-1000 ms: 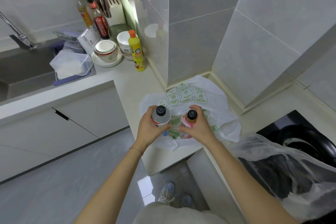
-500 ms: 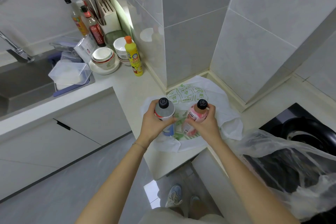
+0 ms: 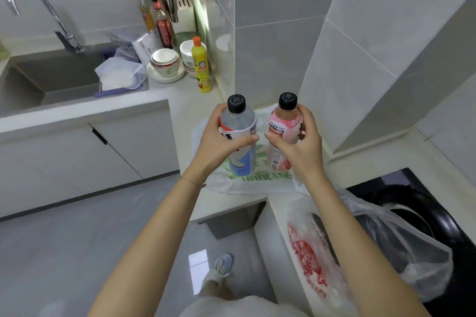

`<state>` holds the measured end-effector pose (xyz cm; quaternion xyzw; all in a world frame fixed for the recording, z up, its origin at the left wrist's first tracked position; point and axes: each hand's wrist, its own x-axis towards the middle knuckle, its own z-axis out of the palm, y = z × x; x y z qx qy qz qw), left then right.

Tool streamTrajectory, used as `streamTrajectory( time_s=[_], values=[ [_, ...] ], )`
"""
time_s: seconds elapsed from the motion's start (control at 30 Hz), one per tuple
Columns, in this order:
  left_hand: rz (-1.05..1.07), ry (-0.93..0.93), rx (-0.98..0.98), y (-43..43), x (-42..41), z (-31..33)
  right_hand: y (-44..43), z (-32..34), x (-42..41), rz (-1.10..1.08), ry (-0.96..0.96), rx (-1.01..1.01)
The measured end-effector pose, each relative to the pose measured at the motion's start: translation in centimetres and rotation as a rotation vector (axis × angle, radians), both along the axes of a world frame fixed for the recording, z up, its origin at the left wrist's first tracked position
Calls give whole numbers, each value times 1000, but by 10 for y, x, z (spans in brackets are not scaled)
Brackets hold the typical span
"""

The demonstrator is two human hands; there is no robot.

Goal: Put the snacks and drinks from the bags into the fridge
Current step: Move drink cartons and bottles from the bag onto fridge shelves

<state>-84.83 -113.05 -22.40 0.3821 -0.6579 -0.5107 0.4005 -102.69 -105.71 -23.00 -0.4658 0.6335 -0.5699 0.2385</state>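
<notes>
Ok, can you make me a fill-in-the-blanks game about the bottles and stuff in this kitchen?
1. The left hand holds the clear bottle; the right hand holds the other bottle, which is ____.
2. Both of those bottles have ____ caps.
3. The yellow bottle beside the bowls has an ____ cap.
4. The white bag on the counter has ____ print.
Missing words: pink, black, orange, green.

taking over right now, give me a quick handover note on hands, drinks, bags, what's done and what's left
Left hand grips the clear bottle; right hand grips the pink bottle, both upright over the white bag on the counter.
Done: these two drinks are out of the bag.
Left: carry both to the fridge, not in view; then check the clear plastic bag by the stove, contents unclear.
</notes>
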Motion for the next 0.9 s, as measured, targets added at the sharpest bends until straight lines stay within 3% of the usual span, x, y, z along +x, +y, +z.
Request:
streamTrajectory(
  time_s=[0.3, 0.6, 0.9],
  values=[
    [302, -13, 14, 109, 72, 19, 33, 29, 67, 390, 5, -98],
    [754, 14, -103, 232, 226, 45, 79, 56, 219, 838, 6, -172],
    [1118, -6, -216, 427, 362, 70, 213, 68, 393, 1216, 78, -236]
  ],
)
